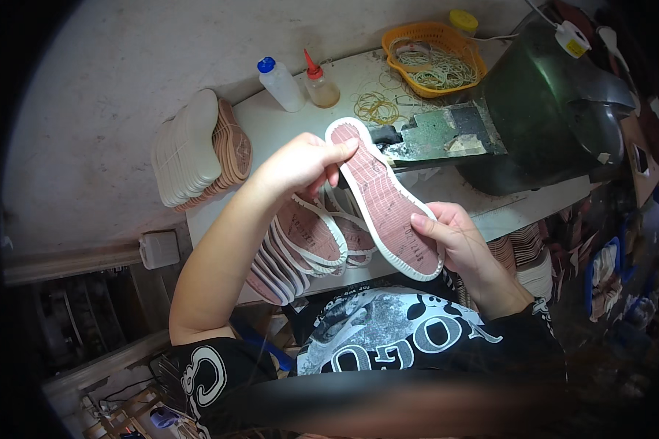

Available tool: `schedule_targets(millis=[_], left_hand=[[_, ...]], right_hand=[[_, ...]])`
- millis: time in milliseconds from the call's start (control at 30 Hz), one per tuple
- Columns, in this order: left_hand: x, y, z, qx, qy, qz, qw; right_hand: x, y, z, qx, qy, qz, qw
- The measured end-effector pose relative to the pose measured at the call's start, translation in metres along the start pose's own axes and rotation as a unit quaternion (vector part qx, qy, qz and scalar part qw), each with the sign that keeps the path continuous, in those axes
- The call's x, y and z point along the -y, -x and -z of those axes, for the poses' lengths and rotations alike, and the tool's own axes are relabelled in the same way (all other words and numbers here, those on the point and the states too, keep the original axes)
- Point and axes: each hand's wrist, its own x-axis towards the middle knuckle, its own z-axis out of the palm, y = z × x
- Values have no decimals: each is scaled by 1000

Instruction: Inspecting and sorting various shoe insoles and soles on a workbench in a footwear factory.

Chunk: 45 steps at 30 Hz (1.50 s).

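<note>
Right hand (454, 233): thumb laid on top face near the wide end of a pink insole (389, 197), fingers curled under its edge. Left hand (307, 161): narrow end pinched, thumb on top, fingers mostly hidden. Insole is held up tilted between both hands, clear of the table (285, 126), face up.

Progress on this piece: white edging is seen round the visible outline, puckered at the wide end. Binding is judged done or close to it; looks like an inspection or handling step. Underside can't be seen, so its finish can't be confirmed.

Just past the forearms, at the table's near edge: a fanned pile of edged insoles (309, 233), same pink and white. Judged as finished or near-finished output; exact count can't be told, pieces overlap.

Farther left: white sole-shaped pieces (187, 150) and brownish-pink sole-shaped pieces (232, 146) are stacked side by side. No white edging can be made out on either, so these may be what is left to be worked.

Beyond the held insole: green machine (553, 102), no piece seen on its bed. Loose rubber bands (377, 108) lie near two bottles (321, 89); more are kept in an orange basket (426, 92). Bundling is possibly left; no band is seen on the near pile.
</note>
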Motion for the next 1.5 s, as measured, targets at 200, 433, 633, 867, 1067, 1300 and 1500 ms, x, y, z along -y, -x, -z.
schedule_targets(millis=[200, 433, 633, 867, 1067, 1300, 1500], left_hand=[[-3, -21, 15, -74, 4, -26, 997], [15, -34, 15, -155, 186, -172, 955], [110, 48, 16, -169, 263, -236, 920], [104, 99, -56, -210, 394, -307, 840], [115, 101, -79, -282, 278, -344, 851], [106, 105, -98, -353, 58, -338, 870], [107, 108, -116, -394, -77, -311, 861]], right_hand=[[5, -32, -3, 31, -67, 23, 997], [-8, -57, -49, 66, -60, 34, 995], [-20, -33, -79, 131, 88, 19, 987], [-23, -39, -94, 19, 414, 256, 873], [-20, -29, -90, 29, 475, 277, 835], [-7, -15, -75, 66, 632, 359, 684], [-4, -11, -80, 119, 773, 265, 564]])
